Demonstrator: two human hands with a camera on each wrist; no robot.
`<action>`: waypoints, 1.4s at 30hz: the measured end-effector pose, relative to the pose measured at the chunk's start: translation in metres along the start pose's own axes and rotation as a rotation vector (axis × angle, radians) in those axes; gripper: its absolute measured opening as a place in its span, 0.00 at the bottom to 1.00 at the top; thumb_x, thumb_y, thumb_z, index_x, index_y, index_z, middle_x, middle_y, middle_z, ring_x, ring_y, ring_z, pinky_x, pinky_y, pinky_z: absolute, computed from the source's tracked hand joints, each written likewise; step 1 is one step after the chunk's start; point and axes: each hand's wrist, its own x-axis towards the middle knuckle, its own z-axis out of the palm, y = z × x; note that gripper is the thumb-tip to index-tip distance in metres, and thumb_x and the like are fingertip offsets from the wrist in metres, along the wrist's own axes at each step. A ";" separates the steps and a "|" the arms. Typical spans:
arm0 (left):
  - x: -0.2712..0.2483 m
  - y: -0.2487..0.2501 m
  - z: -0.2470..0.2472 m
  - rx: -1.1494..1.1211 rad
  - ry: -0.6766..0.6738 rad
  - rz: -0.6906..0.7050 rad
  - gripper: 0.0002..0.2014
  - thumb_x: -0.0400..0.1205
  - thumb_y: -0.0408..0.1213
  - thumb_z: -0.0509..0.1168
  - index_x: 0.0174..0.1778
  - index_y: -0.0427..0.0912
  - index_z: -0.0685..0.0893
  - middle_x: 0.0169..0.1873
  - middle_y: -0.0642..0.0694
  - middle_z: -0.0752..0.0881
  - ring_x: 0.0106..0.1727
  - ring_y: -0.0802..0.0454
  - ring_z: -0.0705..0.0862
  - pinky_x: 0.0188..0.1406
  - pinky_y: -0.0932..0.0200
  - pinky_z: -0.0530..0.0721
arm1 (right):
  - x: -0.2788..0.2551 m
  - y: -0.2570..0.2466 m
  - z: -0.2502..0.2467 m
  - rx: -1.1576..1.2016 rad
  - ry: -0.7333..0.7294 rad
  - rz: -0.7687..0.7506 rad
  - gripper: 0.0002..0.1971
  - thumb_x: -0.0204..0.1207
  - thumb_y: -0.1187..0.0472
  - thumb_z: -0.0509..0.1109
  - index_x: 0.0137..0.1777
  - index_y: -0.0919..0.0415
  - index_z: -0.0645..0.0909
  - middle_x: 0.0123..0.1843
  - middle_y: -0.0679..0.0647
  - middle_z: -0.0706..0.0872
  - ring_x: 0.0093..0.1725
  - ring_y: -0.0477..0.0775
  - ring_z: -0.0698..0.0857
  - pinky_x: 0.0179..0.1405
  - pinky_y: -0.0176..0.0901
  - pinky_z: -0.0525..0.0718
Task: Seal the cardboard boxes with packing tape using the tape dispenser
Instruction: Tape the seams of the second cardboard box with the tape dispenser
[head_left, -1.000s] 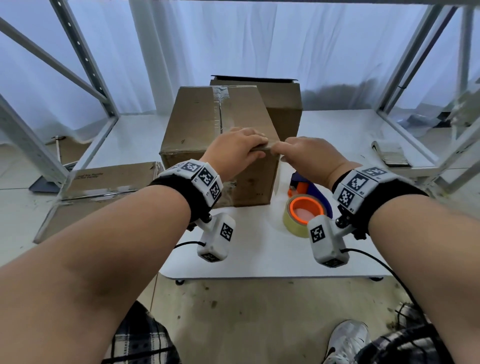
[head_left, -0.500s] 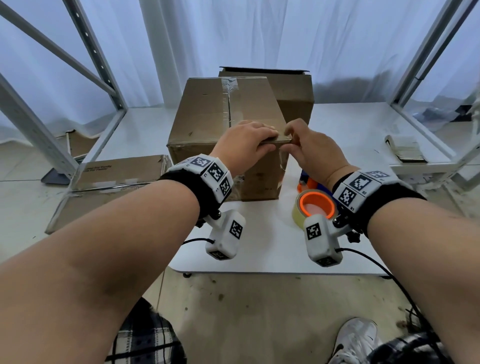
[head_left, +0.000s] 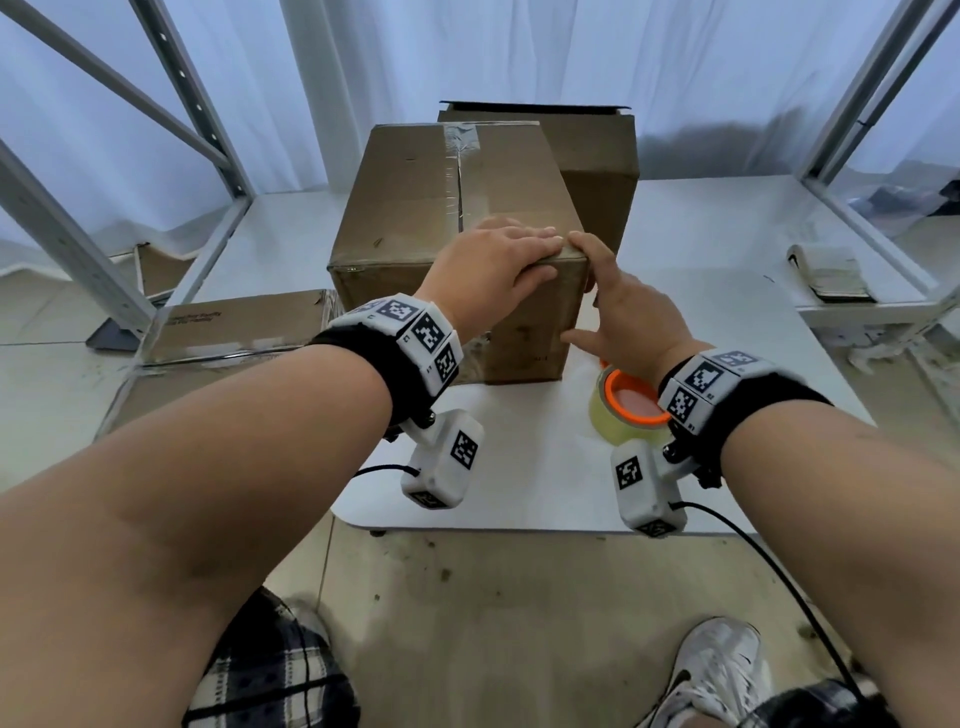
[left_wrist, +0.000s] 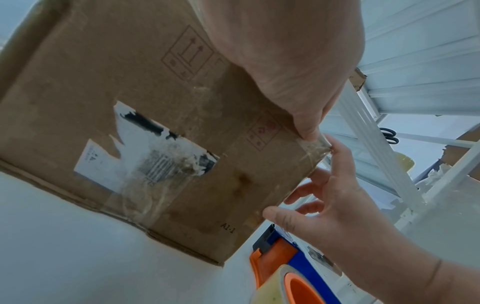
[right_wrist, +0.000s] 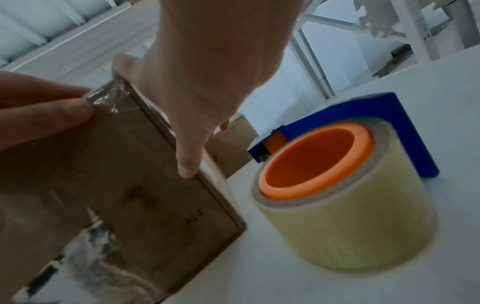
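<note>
A tall cardboard box (head_left: 415, 208) stands on the white table (head_left: 519, 493), with clear tape along its top seam. My left hand (head_left: 498, 265) lies over its near right top corner, fingers flat on top. Its thumb (left_wrist: 306, 127) presses a crumpled tape end (left_wrist: 315, 144) onto the corner. My right hand (head_left: 618, 306) is open beside that corner; its fingers touch the box's right side and its thumb (right_wrist: 187, 164) rests on the vertical edge. The blue tape dispenser (right_wrist: 402, 131), with an orange core and yellowish tape roll (head_left: 618, 415), sits on the table under my right wrist, held by neither hand.
A second, open box (head_left: 592, 156) stands right behind the first. Flattened cardboard (head_left: 234, 327) lies at the left by slanted metal frame posts (head_left: 67, 244). A folded pad (head_left: 831, 275) rests at the right. The table's near edge (head_left: 493, 525) is just below my wrists.
My right hand has left the top edge and dropped to the box's right side, fingers spread. My left hand has stayed on the corner. The dispenser has not moved.
</note>
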 end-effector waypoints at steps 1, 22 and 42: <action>0.000 0.000 0.000 -0.004 -0.001 0.003 0.19 0.86 0.46 0.59 0.71 0.47 0.79 0.69 0.49 0.80 0.71 0.48 0.77 0.70 0.54 0.71 | 0.000 -0.001 0.000 0.040 0.012 0.003 0.47 0.70 0.55 0.79 0.81 0.51 0.52 0.57 0.58 0.84 0.46 0.54 0.83 0.50 0.51 0.84; -0.001 -0.005 0.003 -0.014 0.043 0.028 0.19 0.86 0.46 0.59 0.71 0.47 0.79 0.69 0.49 0.81 0.71 0.48 0.77 0.70 0.54 0.71 | 0.006 -0.011 0.010 0.149 0.147 0.040 0.42 0.67 0.52 0.81 0.76 0.54 0.60 0.66 0.59 0.77 0.55 0.60 0.82 0.56 0.55 0.84; -0.003 -0.002 0.004 -0.067 0.063 -0.024 0.18 0.84 0.42 0.59 0.69 0.48 0.81 0.67 0.52 0.82 0.70 0.52 0.77 0.71 0.60 0.69 | -0.006 -0.020 0.010 -0.220 -0.138 0.164 0.16 0.86 0.54 0.58 0.58 0.61 0.84 0.46 0.61 0.86 0.46 0.63 0.85 0.45 0.47 0.78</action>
